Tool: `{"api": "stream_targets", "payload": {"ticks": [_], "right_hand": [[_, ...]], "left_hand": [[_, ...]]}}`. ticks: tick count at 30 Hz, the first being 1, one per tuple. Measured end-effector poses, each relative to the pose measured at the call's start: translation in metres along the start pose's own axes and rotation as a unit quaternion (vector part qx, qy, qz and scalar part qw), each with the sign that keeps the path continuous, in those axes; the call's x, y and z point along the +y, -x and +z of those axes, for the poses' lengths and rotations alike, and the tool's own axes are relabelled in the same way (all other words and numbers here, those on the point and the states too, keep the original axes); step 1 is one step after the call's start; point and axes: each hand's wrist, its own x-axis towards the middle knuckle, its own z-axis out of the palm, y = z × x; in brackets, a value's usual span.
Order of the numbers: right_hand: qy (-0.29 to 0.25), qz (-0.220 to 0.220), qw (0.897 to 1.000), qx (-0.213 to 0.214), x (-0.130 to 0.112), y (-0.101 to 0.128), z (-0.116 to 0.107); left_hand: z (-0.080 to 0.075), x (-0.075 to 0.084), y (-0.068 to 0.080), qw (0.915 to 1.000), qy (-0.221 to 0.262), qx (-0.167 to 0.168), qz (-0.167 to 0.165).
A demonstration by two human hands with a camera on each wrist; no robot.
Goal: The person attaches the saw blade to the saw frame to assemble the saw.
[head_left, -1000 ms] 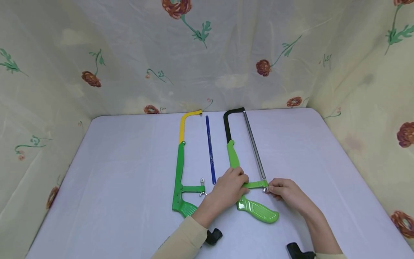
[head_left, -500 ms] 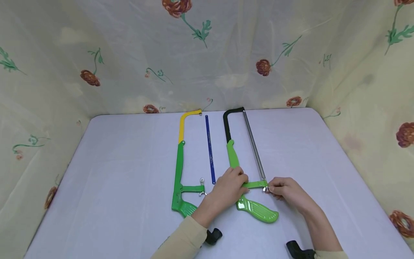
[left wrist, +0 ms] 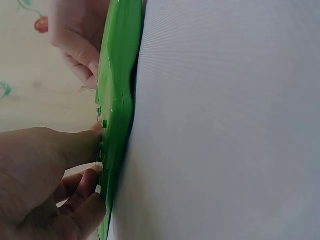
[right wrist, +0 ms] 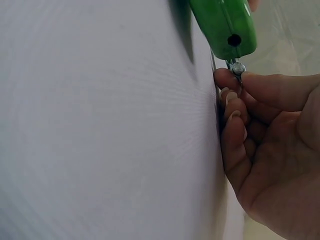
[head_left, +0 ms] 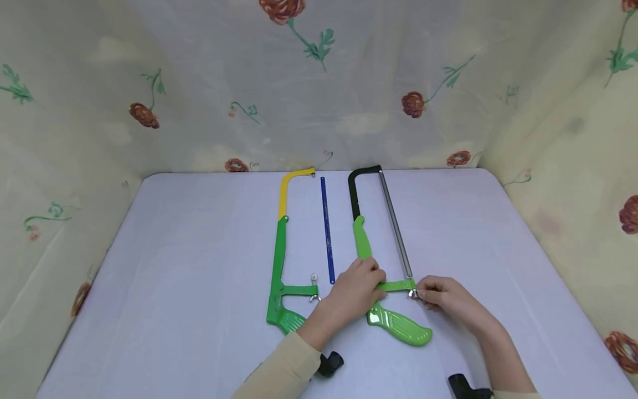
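A hacksaw (head_left: pixel 401 328) with a light green handle and black front bow lies flat on the table. Its grey blade (head_left: pixel 396 224) spans from the bow's tip to the green cross arm. My left hand (head_left: pixel 351 291) holds the frame where the cross arm meets it; in the left wrist view the thumb and fingers (left wrist: pixel 82 150) lie along its edge. At the end of that arm, my right hand (head_left: pixel 448 296) pinches the wing nut (head_left: pixel 412 294) between thumb and forefinger. From the right wrist, the bolt end (right wrist: pixel 237 67) shows just beyond the handle (right wrist: pixel 225 27).
Left of my hands lies a second hacksaw (head_left: pixel 277 260), dark green with a yellow bow and no blade fitted. A loose blue blade (head_left: pixel 327 230) rests between the two saws. Flowered curtain (head_left: pixel 299 111) surrounds the white table (head_left: pixel 199 238) at the back and sides.
Both hands stay at the same spots on the saw, the right fingers shifting slightly at the wing nut. The head view has swung a little to the left.
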Motion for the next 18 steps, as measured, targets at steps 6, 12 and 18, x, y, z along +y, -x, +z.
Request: {"api": "stream_targets", "payload": {"ticks": [6, 12, 18], "right_hand": [[0.047, 0.000, 0.999, 0.016, -0.0025, 0.0020, 0.0018], [0.072, 0.003, 0.997, 0.027, -0.0039, 0.0019, 0.0025], [0.069, -0.002, 0.997, 0.040, -0.0053, 0.0019, 0.0047]], "left_hand": [[0.0004, 0.0009, 0.0003, 0.9999, -0.016, 0.003, 0.001], [0.0016, 0.0024, -0.0003, 0.9999, -0.017, -0.001, -0.001], [0.0034, 0.0011, -0.0013, 0.9997, -0.023, 0.002, 0.002]]}}
